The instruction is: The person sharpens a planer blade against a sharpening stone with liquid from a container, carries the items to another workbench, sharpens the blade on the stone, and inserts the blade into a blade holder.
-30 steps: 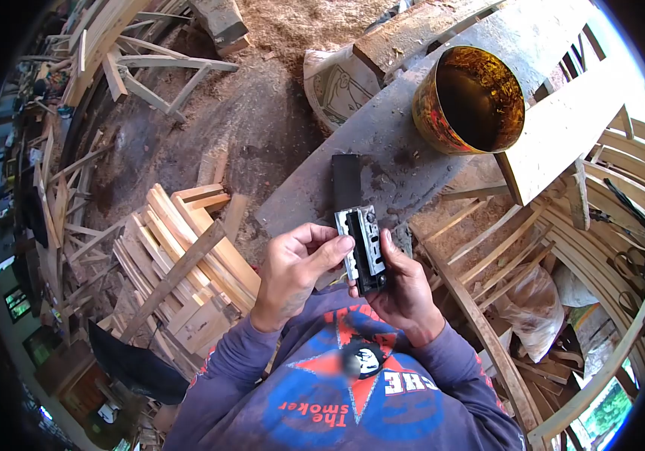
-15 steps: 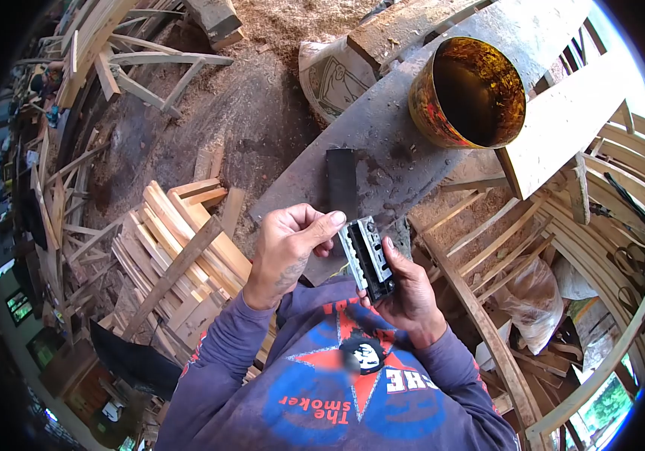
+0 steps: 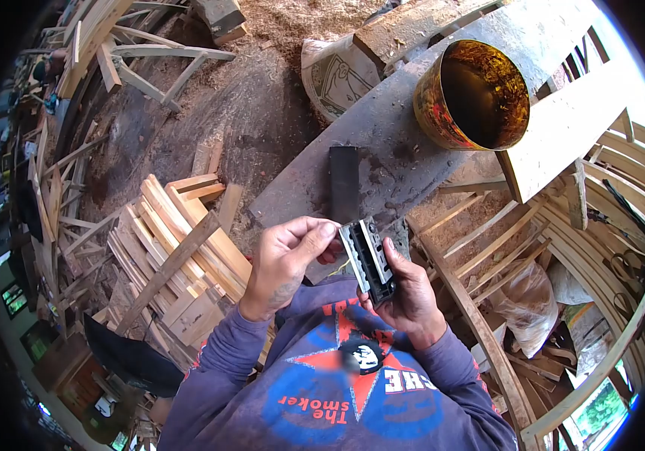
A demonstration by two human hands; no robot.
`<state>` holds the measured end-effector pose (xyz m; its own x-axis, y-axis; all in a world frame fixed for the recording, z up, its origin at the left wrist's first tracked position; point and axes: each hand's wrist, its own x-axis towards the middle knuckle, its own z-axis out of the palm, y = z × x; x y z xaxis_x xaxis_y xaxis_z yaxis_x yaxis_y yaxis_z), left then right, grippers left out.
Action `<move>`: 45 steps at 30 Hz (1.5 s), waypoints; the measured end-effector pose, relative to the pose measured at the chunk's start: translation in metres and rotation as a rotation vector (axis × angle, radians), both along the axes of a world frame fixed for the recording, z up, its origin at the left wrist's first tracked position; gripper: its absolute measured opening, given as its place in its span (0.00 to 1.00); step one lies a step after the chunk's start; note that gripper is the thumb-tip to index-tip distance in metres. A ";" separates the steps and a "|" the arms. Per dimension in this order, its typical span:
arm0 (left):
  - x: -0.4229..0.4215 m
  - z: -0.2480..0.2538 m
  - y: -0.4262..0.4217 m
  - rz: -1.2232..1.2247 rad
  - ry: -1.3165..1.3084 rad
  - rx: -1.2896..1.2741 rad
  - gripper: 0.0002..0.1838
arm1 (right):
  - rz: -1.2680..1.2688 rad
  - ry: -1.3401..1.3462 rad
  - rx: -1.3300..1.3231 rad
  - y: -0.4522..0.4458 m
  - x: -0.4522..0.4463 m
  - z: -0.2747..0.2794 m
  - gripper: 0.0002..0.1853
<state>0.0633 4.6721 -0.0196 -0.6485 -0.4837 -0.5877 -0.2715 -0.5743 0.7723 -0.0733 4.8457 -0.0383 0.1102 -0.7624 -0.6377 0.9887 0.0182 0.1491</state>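
My right hand (image 3: 412, 301) is closed around the lower right side of a slotted black-and-silver metal block (image 3: 369, 259), thumb along its right edge. The block is tilted in front of my chest, and its exact kind I cannot tell. At its upper left corner, my left hand (image 3: 288, 259) is closed, thumb pressed against curled fingers; anything pinched there is hidden. Just beyond my hands, a dark flat bar like a sharpening stone (image 3: 343, 180) lies on a grey board (image 3: 300, 184) marked with wet patches.
A stained round bucket (image 3: 427, 113) with dark liquid stands on the board. Stacked wooden slats (image 3: 179, 225) lie to the left. On the right are a wooden frame (image 3: 480, 323) and a clear plastic bag (image 3: 525, 304). Sawdust (image 3: 285, 30) covers the ground ahead.
My left hand has shifted slightly, its thumb tip drawn a little down and left at the block's corner. My right hand keeps its hold on the block. The view has moved slightly.
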 end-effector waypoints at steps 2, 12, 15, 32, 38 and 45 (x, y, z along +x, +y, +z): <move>0.001 0.005 0.003 0.005 0.008 0.016 0.14 | 0.002 0.008 -0.010 0.000 0.001 0.000 0.26; 0.000 0.006 0.009 0.048 0.016 0.106 0.12 | 0.012 0.065 0.015 0.005 0.004 0.008 0.26; -0.002 0.003 0.009 0.035 0.009 0.124 0.11 | 0.009 0.078 0.028 0.005 0.004 0.008 0.25; -0.009 0.011 0.010 0.045 0.034 0.087 0.09 | 0.001 0.064 -0.033 0.009 0.009 -0.003 0.25; -0.004 0.010 0.008 0.033 0.031 0.070 0.10 | 0.004 0.042 -0.023 0.007 0.008 -0.002 0.26; 0.000 0.013 0.010 0.038 0.021 0.049 0.12 | 0.022 0.013 -0.017 0.010 0.011 -0.003 0.27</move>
